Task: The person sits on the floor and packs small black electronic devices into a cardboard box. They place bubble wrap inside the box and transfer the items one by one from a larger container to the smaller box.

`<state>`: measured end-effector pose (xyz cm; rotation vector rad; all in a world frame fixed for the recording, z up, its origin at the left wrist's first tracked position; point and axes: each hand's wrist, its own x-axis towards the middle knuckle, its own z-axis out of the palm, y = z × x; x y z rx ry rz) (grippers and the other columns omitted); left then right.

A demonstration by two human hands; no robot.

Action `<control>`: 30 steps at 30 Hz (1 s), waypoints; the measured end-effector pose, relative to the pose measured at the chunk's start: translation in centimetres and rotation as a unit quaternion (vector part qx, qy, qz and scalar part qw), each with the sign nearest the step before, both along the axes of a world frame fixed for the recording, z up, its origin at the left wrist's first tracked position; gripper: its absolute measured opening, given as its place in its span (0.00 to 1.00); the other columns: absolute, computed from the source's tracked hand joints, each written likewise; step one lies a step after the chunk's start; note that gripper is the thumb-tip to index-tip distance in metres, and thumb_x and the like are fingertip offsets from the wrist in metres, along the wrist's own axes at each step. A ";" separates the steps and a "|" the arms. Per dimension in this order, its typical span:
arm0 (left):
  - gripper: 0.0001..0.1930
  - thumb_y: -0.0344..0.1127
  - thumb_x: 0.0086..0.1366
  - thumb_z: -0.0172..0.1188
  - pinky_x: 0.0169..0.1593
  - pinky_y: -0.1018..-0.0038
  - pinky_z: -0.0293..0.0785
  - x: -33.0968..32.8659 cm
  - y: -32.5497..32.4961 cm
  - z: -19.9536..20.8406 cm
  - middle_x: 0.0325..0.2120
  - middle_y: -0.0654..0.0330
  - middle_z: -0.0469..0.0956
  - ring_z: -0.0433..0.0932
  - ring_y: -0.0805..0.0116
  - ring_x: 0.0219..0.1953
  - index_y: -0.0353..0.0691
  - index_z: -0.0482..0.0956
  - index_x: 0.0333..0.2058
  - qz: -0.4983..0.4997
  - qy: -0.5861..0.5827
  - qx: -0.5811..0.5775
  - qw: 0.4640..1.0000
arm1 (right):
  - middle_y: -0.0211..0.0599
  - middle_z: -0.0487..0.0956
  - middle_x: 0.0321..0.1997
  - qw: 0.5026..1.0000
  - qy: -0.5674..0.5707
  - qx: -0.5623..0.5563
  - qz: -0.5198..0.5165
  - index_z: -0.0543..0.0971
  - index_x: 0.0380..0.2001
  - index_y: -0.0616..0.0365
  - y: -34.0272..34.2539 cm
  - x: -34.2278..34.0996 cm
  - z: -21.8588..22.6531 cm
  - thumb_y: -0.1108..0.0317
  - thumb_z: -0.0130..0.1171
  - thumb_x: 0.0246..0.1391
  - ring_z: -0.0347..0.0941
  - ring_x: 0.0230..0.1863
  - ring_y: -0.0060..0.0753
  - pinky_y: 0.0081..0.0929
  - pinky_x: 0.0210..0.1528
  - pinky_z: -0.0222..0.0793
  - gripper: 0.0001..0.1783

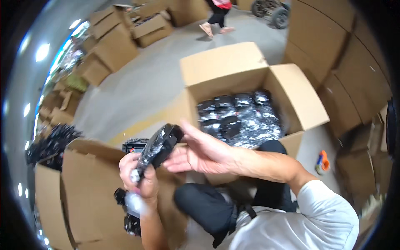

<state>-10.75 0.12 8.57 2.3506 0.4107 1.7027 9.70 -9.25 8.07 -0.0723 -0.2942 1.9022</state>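
A black, elongated article [160, 143] in shiny clear plastic is held tilted in my left hand [143, 179], whose fingers and thumb grip its lower end. Beside its other end, my right hand [204, 152] has its fingers stretched out and palm turned toward it; whether they touch I cannot tell. Just beyond my right hand stands an open cardboard box [225, 62] with rows of black, plastic-wrapped articles [246, 118] inside. Under my left hand is a second open box [93, 179]. Black pieces [132, 225] and a blurred whitish thing [135, 204] show beside my left wrist.
Tall stacked cartons [321, 37] rise on the right. An orange and blue object [322, 162] lies on the floor near my right elbow. Black wrapped goods [54, 141] are heaped at far left. At the back, a person [217, 18] walks near a wheeled cart [273, 10].
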 end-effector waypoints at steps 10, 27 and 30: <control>0.16 0.28 0.50 0.66 0.35 0.60 0.71 16.0 -0.2 -4.4 0.35 0.49 0.72 0.74 0.51 0.33 0.35 0.70 0.35 -0.114 0.226 0.184 0.950 | 0.30 0.79 0.45 0.905 -0.352 -0.185 -0.150 0.76 0.50 0.53 -0.3 14.9 -4.4 0.40 0.52 0.65 0.77 0.48 0.30 0.41 0.50 0.80 0.27; 0.21 0.25 0.68 0.65 0.39 0.75 0.74 18.0 0.6 -6.8 0.27 0.64 0.66 0.68 0.74 0.28 0.41 0.59 0.24 -0.020 -0.028 -0.293 0.955 | 0.48 0.75 0.63 0.781 -0.470 -0.323 -0.253 0.65 0.67 0.68 -5.1 31.5 -31.5 0.71 0.66 0.58 0.73 0.61 0.40 0.43 0.60 0.73 0.36; 0.20 0.26 0.69 0.64 0.40 0.73 0.75 17.9 0.6 -7.2 0.28 0.62 0.69 0.75 0.72 0.29 0.40 0.60 0.25 -0.043 -0.054 -0.316 0.946 | 0.52 0.81 0.54 0.422 -0.858 -0.267 -0.123 0.74 0.59 0.70 -5.1 31.8 -30.0 0.65 0.70 0.53 0.78 0.55 0.44 0.39 0.57 0.74 0.33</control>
